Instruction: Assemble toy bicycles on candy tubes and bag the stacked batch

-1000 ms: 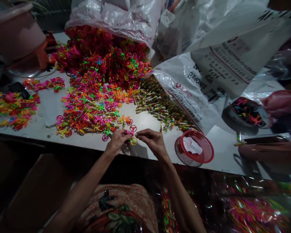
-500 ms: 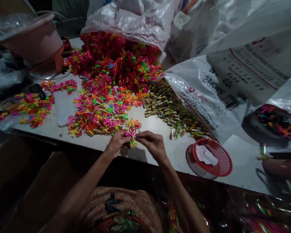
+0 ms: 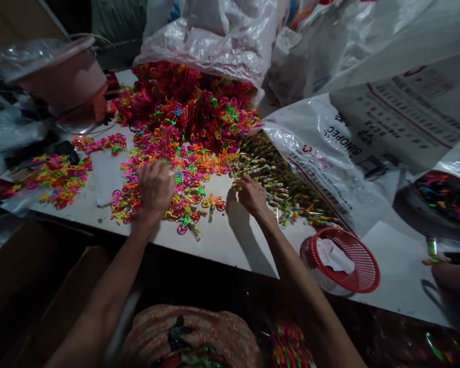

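Observation:
My left hand (image 3: 156, 188) is over the heap of small bright plastic pieces (image 3: 191, 156), fingers curled down into it. Its fingertips are hidden, so what they grip cannot be made out. At the left edge of the pile of slim printed tubes (image 3: 270, 176), my right hand (image 3: 252, 195) pinches a small yellowish tube (image 3: 236, 186), mostly covered by the fingers. Between the hands, one printed tube (image 3: 211, 214) lies near the loose pieces. Closer to the table edge, a pink and green piece (image 3: 184, 224) rests beside a clear-ended tube (image 3: 195, 233).
A red mesh basket (image 3: 368, 276) holding white paper stands right of my forearm. Large white sacks (image 3: 314, 128) spread behind the piles. At left are a pink tub (image 3: 61, 76), a white slab (image 3: 105, 176) and more pieces (image 3: 63, 179). Another person's fingers (image 3: 454, 276) show at far right.
My hands have parted from their meeting point at the table edge. The left moved up-left onto the plastic pieces, the right up to the tubes. The pink and yellow pieces they held were let go.

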A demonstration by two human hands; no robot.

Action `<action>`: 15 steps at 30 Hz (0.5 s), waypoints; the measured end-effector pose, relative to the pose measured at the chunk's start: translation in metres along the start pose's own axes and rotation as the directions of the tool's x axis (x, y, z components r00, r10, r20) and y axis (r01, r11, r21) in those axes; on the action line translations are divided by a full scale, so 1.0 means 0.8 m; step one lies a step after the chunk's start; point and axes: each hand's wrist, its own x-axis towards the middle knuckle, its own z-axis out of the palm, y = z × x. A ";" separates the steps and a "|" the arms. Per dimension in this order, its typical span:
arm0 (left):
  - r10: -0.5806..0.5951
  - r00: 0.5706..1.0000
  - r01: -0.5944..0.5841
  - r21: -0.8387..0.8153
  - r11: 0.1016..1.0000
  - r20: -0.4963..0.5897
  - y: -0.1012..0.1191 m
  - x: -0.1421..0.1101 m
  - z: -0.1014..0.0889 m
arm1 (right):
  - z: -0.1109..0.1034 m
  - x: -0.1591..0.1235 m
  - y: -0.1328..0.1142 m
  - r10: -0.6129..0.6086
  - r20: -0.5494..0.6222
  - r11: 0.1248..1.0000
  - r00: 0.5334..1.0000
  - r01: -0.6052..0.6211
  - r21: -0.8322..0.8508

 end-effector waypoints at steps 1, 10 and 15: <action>0.034 0.996 -0.037 0.033 0.999 0.081 0.007 0.015 0.015 | -0.001 0.005 0.000 -0.006 0.049 0.995 0.999 0.011 -0.102; 0.002 0.886 -0.033 0.059 0.998 0.464 0.047 0.057 0.105 | 0.007 -0.049 0.021 0.045 0.082 0.974 0.996 -0.026 -0.223; -0.161 0.907 0.349 -0.481 0.804 0.390 0.044 0.053 0.086 | 0.005 -0.071 0.031 0.091 0.101 0.980 0.991 -0.071 -0.186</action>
